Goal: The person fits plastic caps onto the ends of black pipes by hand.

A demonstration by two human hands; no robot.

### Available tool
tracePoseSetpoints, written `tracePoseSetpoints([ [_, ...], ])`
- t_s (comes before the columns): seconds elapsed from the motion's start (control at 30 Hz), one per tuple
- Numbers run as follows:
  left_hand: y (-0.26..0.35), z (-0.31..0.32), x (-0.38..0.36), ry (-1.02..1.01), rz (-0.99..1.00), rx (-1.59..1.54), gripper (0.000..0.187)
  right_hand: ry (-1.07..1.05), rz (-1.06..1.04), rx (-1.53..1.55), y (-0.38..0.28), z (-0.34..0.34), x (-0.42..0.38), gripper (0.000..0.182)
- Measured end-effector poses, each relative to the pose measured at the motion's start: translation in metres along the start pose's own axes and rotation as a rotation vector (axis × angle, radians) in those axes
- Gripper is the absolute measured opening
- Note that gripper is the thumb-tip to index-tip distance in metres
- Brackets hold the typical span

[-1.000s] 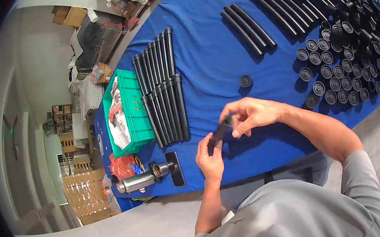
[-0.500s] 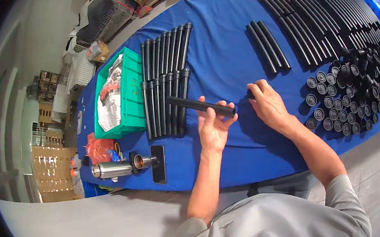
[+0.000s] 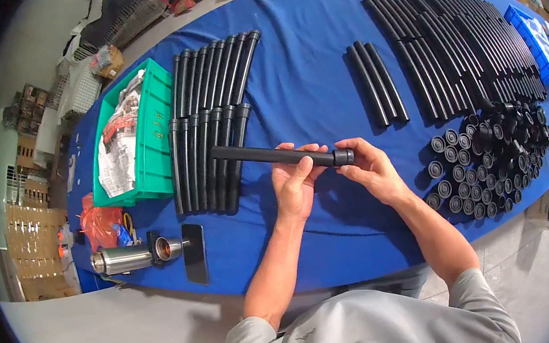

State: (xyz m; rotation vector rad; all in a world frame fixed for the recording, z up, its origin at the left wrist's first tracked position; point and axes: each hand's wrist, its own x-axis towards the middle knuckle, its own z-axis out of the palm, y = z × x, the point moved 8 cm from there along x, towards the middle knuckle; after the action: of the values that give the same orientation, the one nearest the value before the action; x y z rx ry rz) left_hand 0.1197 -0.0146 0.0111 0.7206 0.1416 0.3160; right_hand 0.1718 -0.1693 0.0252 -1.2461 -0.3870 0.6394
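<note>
A black tube [image 3: 252,154] lies across my left hand [image 3: 295,186], whose fingers and thumb are wrapped round it near its right end. On that end sits a round black cap [image 3: 343,157]. My right hand [image 3: 373,172] grips the cap between thumb and fingers. Behind the tube's far left end are two rows of capped black tubes [image 3: 209,77]. To the right of my hands lies a pile of loose black caps [image 3: 465,177], and beyond it are many plain black tubes [image 3: 475,33]. Three more plain tubes [image 3: 378,85] lie apart from them.
A green crate [image 3: 160,127] with newspaper stands at the left on the blue cloth [image 3: 301,46]. Nearer me are a steel flask [image 3: 125,259], its cup [image 3: 169,249], a phone [image 3: 194,254] and a red plastic bag [image 3: 99,222]. A blue tray [image 3: 538,46] stands far right.
My right hand has come left to the tube's end, bringing the cap, which now sits on that end. My left hand still holds the tube. The view has shifted slightly.
</note>
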Motion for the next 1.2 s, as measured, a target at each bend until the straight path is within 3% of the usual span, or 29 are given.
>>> tracePoseSetpoints([
  [0.17,-0.004,-0.001,0.000,0.026,-0.005,0.014,0.040,-0.007,0.025,-0.095,0.002,0.001,0.001,0.042],
  [0.37,-0.008,-0.001,-0.003,0.047,-0.015,-0.058,0.036,0.059,-0.173,-0.480,-0.005,0.001,-0.002,0.038],
  [0.57,-0.010,0.001,-0.010,0.089,0.029,-0.070,0.035,0.079,-0.187,-0.637,-0.014,0.006,-0.003,0.036],
  [0.77,-0.012,0.000,-0.009,0.112,0.022,-0.036,0.036,0.092,-0.268,-0.652,-0.017,0.009,-0.004,0.036],
  [0.97,-0.013,-0.003,0.000,0.035,-0.069,-0.038,0.033,0.075,-0.171,-0.444,-0.007,0.001,-0.002,0.035],
  [1.1,0.009,-0.011,0.003,-0.026,-0.122,-0.055,0.034,0.081,-0.144,-0.485,-0.012,-0.002,-0.002,0.038],
  [1.13,0.021,-0.021,0.007,-0.035,-0.055,-0.009,0.036,0.086,-0.099,-0.396,-0.010,-0.004,-0.002,0.039],
  [1.2,0.021,-0.029,0.005,-0.049,-0.063,-0.032,0.028,0.053,-0.141,-0.486,-0.012,-0.001,-0.002,0.038],
])
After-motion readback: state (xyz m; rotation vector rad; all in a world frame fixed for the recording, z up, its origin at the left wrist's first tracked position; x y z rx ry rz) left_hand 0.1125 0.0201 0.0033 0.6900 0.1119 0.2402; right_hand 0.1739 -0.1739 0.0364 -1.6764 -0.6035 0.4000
